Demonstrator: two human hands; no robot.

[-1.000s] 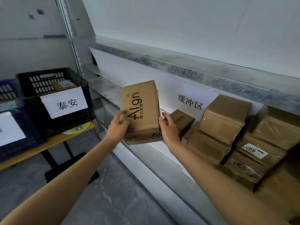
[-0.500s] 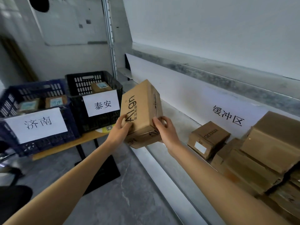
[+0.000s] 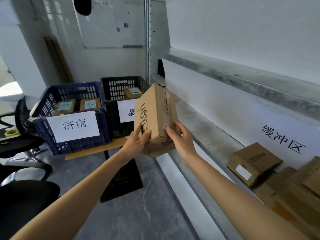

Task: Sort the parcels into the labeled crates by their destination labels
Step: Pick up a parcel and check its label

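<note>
Aloft, a worker's left hand [image 3: 138, 141] and right hand [image 3: 181, 137] grip the lower end of a cardboard parcel [image 3: 154, 111], held upright before the black crate [image 3: 121, 78]. No destination label shows, so turning the parcel to read it should precede choosing that or the blue crate [image 3: 74, 84].

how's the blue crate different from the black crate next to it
Colour: the blue crate is navy, the black crate black. Sign: the blue crate's reads 济南 in full; the black crate's shows only 泰, the held box hiding the rest. Parcels seen: two in the blue crate, one in the black crate. Both are slotted, with white paper signs.
</note>
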